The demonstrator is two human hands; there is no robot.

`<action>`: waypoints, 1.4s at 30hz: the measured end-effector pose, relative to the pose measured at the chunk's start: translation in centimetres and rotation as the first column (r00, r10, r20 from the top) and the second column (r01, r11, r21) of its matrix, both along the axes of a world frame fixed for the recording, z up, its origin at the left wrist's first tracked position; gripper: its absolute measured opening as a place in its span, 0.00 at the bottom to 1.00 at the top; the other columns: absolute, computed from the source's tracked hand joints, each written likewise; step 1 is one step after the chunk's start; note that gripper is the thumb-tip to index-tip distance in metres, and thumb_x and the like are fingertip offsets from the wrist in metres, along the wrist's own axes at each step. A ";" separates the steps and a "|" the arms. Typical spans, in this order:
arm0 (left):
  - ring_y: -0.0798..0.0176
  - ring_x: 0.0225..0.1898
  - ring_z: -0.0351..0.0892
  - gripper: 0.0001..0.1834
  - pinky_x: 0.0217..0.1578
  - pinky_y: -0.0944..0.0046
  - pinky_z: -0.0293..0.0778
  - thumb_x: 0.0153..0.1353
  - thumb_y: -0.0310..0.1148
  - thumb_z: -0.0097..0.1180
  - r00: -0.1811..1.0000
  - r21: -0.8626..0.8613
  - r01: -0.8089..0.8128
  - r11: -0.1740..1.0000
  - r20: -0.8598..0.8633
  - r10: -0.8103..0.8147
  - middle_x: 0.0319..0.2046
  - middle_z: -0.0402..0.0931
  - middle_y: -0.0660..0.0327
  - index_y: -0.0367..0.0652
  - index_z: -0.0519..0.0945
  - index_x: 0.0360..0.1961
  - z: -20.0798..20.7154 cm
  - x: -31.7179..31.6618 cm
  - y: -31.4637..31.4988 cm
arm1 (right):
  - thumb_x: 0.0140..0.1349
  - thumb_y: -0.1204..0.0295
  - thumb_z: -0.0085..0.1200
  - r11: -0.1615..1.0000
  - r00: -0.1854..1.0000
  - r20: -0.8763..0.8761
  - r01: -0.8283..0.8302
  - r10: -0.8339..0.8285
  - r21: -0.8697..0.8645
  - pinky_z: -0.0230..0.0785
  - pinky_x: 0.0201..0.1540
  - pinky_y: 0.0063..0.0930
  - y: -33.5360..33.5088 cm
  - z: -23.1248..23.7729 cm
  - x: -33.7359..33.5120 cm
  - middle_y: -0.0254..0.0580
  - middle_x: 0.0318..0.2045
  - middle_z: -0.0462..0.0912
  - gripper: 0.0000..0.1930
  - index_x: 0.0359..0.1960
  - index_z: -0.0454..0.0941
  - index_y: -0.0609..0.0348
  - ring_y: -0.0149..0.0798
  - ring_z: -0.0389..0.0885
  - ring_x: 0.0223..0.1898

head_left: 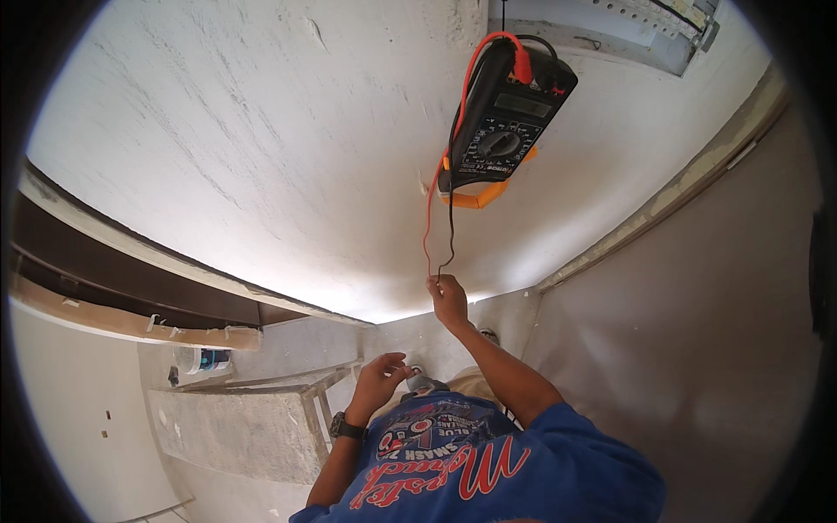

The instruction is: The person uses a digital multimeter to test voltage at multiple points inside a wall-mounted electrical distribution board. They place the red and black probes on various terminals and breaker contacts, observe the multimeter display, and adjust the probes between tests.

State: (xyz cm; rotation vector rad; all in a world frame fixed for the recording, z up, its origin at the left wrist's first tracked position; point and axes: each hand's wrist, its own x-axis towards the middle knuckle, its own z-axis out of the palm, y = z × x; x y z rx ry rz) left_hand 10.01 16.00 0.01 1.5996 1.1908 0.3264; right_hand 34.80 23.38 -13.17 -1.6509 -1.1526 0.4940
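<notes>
- Centrally, a black clamp meter hangs tilted before the white wall, just below the open panel box; whether its back touches the wall cannot be told. A thin dark cord above appears to bear it.
- From the meter's upper end, a red lead and a black lead loop down, slender, flexible and slightly kinked.
- Right hand: thumb and fingers pinched together on both leads, low down; probe tips not discernible.
- Left hand: nothing visible held, fingers loosely bent, thumb and index finger apart.
- Likely faults: a sharp tug could unseat a plug or swing the meter; slack leads could tangle.
- Materials: matte plastic case, round dial, curved orange clamp ring; wall scuffed and streaked; bench rough, grey.
</notes>
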 end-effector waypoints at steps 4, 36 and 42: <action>0.56 0.40 0.87 0.24 0.44 0.59 0.81 0.62 0.40 0.70 0.998 0.073 -0.026 0.997 -0.047 0.030 0.40 0.87 0.52 0.34 0.83 0.53 -0.9 -0.6 0.2 | 0.71 0.65 0.60 0.972 0.945 -0.233 -0.235 0.229 0.002 0.76 0.37 0.37 -1.6 3.0 -1.7 0.48 0.31 0.86 0.12 0.41 0.84 0.63 0.47 0.85 0.32; 0.67 0.32 0.81 0.06 0.37 0.65 0.76 0.65 0.26 0.63 0.823 -0.023 -0.238 0.971 0.526 0.214 0.34 0.85 0.59 0.32 0.83 0.37 12.5 2.2 -2.4 | 0.68 0.61 0.57 0.740 0.721 0.388 -0.660 0.574 0.132 0.76 0.35 0.36 -8.8 31.8 -5.9 0.37 0.31 0.78 0.12 0.31 0.81 0.55 0.42 0.80 0.35; 0.68 0.40 0.80 0.09 0.38 0.66 0.75 0.68 0.26 0.57 0.830 0.286 -0.261 0.922 0.554 0.063 0.40 0.84 0.57 0.32 0.83 0.44 14.4 3.8 -1.4 | 0.64 0.62 0.60 0.692 0.672 0.591 -0.678 0.447 0.248 0.76 0.35 0.33 -9.9 34.1 -4.2 0.37 0.35 0.78 0.09 0.36 0.85 0.52 0.39 0.78 0.37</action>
